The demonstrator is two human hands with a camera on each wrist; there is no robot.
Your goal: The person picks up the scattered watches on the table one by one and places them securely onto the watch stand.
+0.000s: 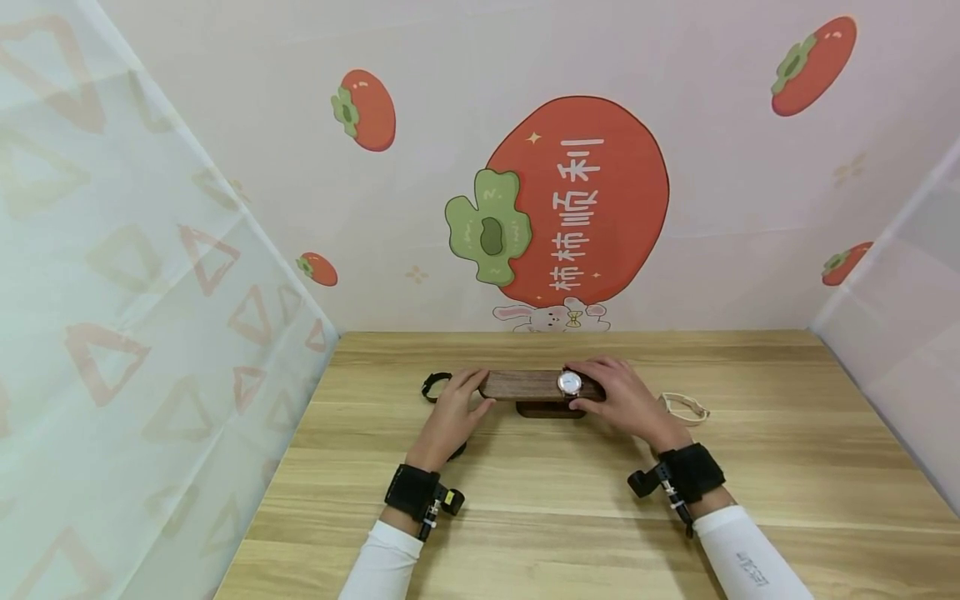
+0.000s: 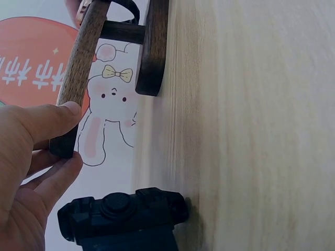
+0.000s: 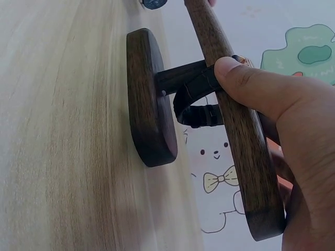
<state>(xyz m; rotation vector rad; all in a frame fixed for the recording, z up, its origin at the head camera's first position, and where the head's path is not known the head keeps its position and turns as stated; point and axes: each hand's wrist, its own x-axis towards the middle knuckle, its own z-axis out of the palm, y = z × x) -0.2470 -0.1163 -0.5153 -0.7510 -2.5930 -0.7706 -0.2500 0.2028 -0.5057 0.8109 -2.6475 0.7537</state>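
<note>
A dark wooden watch stand (image 1: 517,385) with a long bar over a small base (image 3: 144,99) stands on the table. My left hand (image 1: 457,408) pinches the bar's left end, thumb on the near side and fingers behind, as the left wrist view shows. A round watch with a white dial (image 1: 570,382) sits toward the bar's right side, its dark strap (image 3: 199,97) looping below the bar. My right hand (image 1: 618,396) grips the watch against the bar, its thumb over the strap's edge and its other fingers mostly hidden behind.
On the wooden table (image 1: 547,517), a black-strapped watch (image 1: 435,386) lies left of the stand and a beige band (image 1: 684,408) lies to the right. Another black watch (image 2: 120,212) is near my left wrist. A printed wall (image 1: 720,250) stands behind the table.
</note>
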